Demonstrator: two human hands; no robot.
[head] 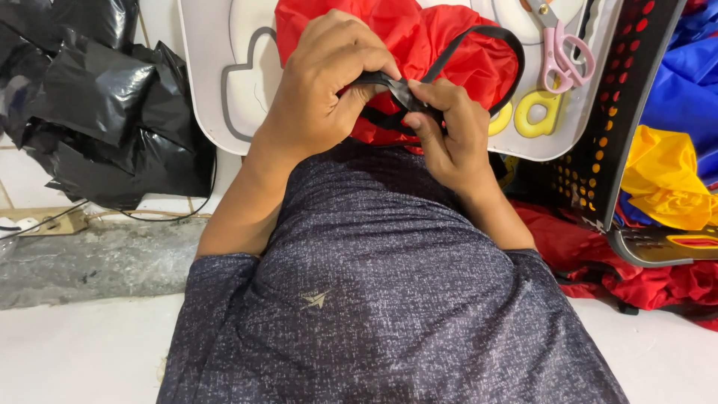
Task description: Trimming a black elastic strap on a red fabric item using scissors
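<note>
A red fabric piece lies bunched on a small white table in front of me. A black strap loops out from it to the right. My left hand pinches the strap from the left, and my right hand pinches the same strap just beside it, fingertips nearly touching. Both hands sit close above my grey speckled shirt.
Pink-handled scissors lie on the table's right part. A black perforated crate stands to the right, with blue, yellow and red cloth around it. Crumpled black plastic bags pile up at the left on the tiled floor.
</note>
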